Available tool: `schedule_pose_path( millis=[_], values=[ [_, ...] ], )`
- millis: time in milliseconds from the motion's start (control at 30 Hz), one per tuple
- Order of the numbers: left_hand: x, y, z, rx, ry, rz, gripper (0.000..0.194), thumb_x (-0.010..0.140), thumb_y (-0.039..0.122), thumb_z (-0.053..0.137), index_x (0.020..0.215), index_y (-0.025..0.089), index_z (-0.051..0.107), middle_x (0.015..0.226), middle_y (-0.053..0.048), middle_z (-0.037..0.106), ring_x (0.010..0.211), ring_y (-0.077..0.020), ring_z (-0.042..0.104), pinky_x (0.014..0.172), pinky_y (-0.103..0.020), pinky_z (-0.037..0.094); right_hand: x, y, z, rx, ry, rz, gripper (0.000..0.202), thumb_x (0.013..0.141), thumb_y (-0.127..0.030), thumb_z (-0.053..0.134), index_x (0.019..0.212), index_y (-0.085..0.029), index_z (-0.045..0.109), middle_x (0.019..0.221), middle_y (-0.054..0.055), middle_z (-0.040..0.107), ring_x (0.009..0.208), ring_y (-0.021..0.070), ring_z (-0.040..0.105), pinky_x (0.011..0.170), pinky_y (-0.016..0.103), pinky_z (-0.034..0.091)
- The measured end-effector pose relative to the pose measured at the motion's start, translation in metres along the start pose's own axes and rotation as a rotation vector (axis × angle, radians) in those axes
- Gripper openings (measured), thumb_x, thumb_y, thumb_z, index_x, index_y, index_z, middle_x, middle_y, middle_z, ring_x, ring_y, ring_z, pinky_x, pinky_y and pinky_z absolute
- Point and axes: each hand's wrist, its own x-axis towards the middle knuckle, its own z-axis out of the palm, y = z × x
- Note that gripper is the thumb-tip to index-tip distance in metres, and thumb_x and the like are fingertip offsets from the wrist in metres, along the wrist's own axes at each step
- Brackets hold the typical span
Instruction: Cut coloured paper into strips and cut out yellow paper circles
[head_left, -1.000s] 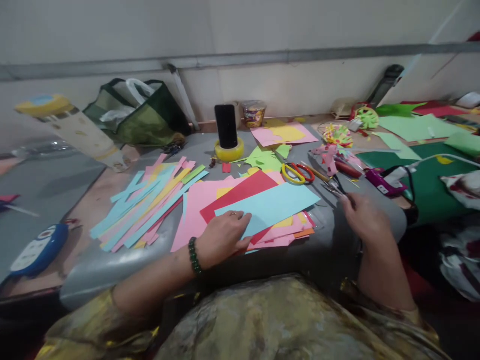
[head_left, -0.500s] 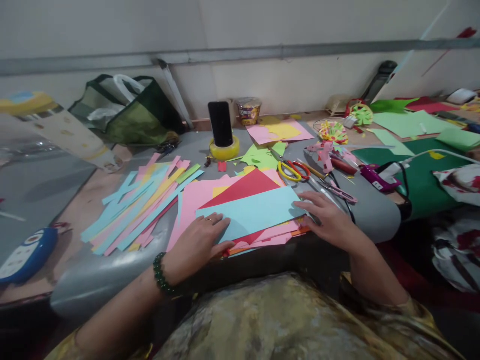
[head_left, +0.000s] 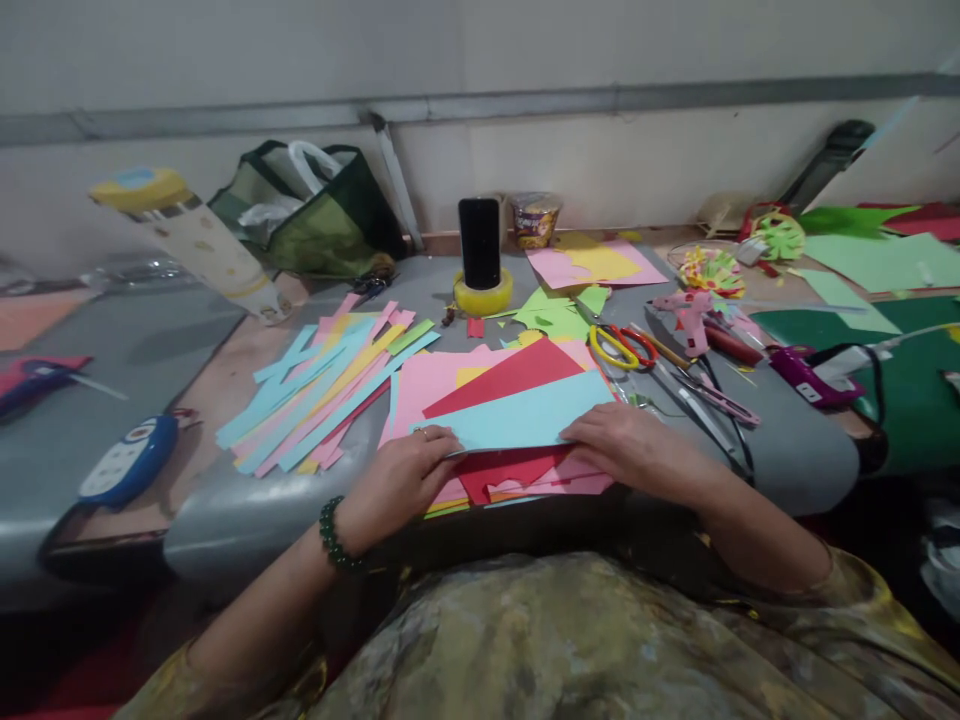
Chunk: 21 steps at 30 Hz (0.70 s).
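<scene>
Light-blue sheet (head_left: 517,412) spans between both hands' fingers, over red paper (head_left: 510,380) just beyond the fingertips. Left hand (head_left: 412,470) and right hand (head_left: 634,450): fingers closed on its near edge, one per end (thumbs mostly hidden). Yellow-handled scissors (head_left: 613,347) sit beyond the right fingers, not touching them.

olive-gold patterned top (head_left: 517,640); matching sleeves; green bead bracelet (head_left: 335,532); ring (head_left: 427,433)

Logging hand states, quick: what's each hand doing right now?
Left hand: closed on the light blue paper's near edge.
Right hand: closed on the same edge.
</scene>
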Motion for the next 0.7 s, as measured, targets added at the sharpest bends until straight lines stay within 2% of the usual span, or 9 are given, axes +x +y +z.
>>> schedule_pose_path(
  millis=[133,267,367,467,600,700],
  values=[
    [0.002,0.001,-0.007,-0.12,0.023,-0.117,0.039,0.099,0.037,0.04,0.08,0.021,0.07,0.085,-0.006,0.072,0.077,-0.0191,0.066,0.069,-0.028,0.05,0.009,0.01,-0.006,0.045,-0.079,0.091,0.025,0.095,-0.017,0.05,0.096,-0.021,0.075,0.095,0.009,0.077,0.087,0.0215,0.07,0.071,0.028,0.047],
    [0.006,-0.002,-0.009,-0.162,0.057,-0.253,0.039,0.095,0.037,0.043,0.066,0.02,0.062,0.072,-0.003,0.065,0.066,-0.0168,0.06,0.064,-0.028,0.046,0.023,0.031,-0.012,0.133,-0.107,0.063,0.02,0.092,-0.027,0.054,0.092,-0.021,0.073,0.089,0.008,0.075,0.081,0.0207,0.067,0.067,0.026,0.045],
    [0.007,-0.007,-0.008,-0.154,0.096,-0.314,0.036,0.093,0.035,0.045,0.064,0.02,0.061,0.067,-0.002,0.062,0.065,-0.0164,0.059,0.065,-0.028,0.047,0.035,0.049,-0.018,0.272,-0.178,0.033,0.027,0.091,-0.038,0.052,0.084,-0.021,0.071,0.076,0.004,0.071,0.069,0.0177,0.062,0.061,0.025,0.043],
    [0.006,-0.013,-0.004,-0.052,0.137,-0.341,0.034,0.091,0.037,0.05,0.066,0.021,0.066,0.081,-0.006,0.068,0.078,-0.0208,0.064,0.072,-0.032,0.05,0.046,0.062,-0.021,0.367,-0.225,0.023,0.035,0.092,-0.044,0.048,0.079,-0.02,0.07,0.068,0.002,0.066,0.062,0.0162,0.058,0.057,0.025,0.042],
    [0.005,-0.023,0.0,0.064,0.193,-0.335,0.024,0.087,0.037,0.057,0.075,0.021,0.071,0.116,-0.012,0.069,0.107,-0.03,0.064,0.092,-0.043,0.052,0.057,0.066,-0.019,0.325,-0.087,-0.035,0.027,0.086,-0.039,0.055,0.08,-0.02,0.073,0.092,0.009,0.072,0.082,0.0223,0.065,0.07,0.031,0.049],
    [0.007,-0.027,-0.001,0.065,0.15,-0.348,0.02,0.086,0.035,0.059,0.077,0.021,0.069,0.11,-0.01,0.069,0.097,-0.0272,0.066,0.088,-0.042,0.054,0.062,0.063,-0.018,0.275,-0.063,-0.028,0.02,0.083,-0.035,0.058,0.083,-0.021,0.073,0.102,0.011,0.071,0.088,0.0239,0.066,0.076,0.033,0.05]
  ],
)
